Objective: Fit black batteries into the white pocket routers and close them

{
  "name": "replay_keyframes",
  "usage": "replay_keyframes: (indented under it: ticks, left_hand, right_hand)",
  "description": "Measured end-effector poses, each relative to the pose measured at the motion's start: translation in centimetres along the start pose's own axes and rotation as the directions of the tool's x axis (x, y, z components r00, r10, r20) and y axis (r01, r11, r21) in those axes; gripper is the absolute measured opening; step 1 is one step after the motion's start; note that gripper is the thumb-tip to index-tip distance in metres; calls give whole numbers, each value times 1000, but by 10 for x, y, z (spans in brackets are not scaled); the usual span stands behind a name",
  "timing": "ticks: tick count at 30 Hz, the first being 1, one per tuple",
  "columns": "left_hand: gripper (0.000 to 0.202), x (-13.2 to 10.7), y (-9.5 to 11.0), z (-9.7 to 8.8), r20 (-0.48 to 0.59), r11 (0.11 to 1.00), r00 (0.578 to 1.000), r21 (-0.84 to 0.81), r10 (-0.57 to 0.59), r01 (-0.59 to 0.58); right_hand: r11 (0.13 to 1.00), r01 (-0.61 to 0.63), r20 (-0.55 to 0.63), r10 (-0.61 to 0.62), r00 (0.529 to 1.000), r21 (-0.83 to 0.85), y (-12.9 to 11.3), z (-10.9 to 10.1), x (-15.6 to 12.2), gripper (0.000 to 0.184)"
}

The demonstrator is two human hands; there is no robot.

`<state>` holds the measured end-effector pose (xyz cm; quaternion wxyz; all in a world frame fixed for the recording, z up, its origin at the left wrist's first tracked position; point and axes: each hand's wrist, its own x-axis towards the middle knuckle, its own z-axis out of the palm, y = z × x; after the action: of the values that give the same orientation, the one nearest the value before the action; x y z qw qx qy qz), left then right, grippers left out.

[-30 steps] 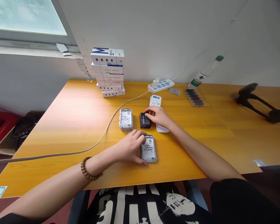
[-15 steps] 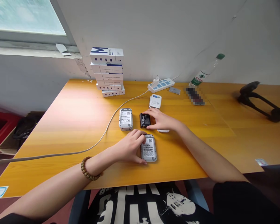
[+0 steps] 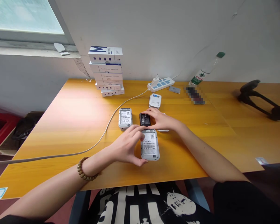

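My left hand (image 3: 130,144) is closed on a white device with its back off (image 3: 150,146), thumb at the near edge and fingers at the far edge. Printed labels and a code square show inside its open back. My right hand (image 3: 162,120) grips a black battery (image 3: 144,119) marked 3000mAh, which sits on a small pile. Partly covered by that hand, a white piece (image 3: 163,130) lies beneath the palm. To the left stands a stack of similar open devices (image 3: 125,119). Farther back is a short pile of white covers or devices (image 3: 155,100).
White boxes (image 3: 106,71) are stacked by the wall. A cable (image 3: 100,137) crosses the table's left side from a power strip (image 3: 161,83). A green-capped bottle (image 3: 202,74), a blurred phone (image 3: 194,95) and a black stand (image 3: 256,99) are on the right.
My left hand has raised the white device a little off the table, toward the right hand. The right hand has stayed at the black battery.
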<state>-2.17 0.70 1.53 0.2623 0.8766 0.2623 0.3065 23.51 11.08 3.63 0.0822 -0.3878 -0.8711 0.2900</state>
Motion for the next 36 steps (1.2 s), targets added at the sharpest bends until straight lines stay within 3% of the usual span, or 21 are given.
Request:
replay_keyframes:
  ticks: [3, 6, 8, 11, 16, 32, 36]
  left_hand:
    - [62, 0, -10, -24, -171, 999, 985, 4, -38, 39]
    - [60, -1, -35, -51, -301, 991, 945, -5, -127, 132]
    - [60, -4, -55, -64, -302, 980, 933, -32, -195, 195]
    - [62, -8, -81, -76, -211, 967, 944, -57, -254, 248]
    - [60, -13, -96, -78, -132, 953, 945, -91, -298, 288]
    - [74, -10, -93, -72, -93, 966, 964, -95, -250, 241]
    - [77, -10, -93, -71, -94, 968, 966, -99, -241, 232]
  right_hand:
    - [1000, -9, 5, 9, 1000, -11, -1, 1, 0, 71]
    - [999, -28, -3, 28, 1000, -35, -1, 1, 0, 75]
    - [999, -20, -11, 19, 1000, -41, -2, 2, 0, 77]
    - [999, 17, -14, -18, 1000, -35, -2, 4, 1, 76]
    - [999, 42, -29, -42, 999, -20, 1, 11, 4, 74]
    - [997, 70, -53, -69, 996, 31, 6, 16, 6, 71]
    - [997, 65, -70, -62, 996, 50, 5, 6, 4, 75]
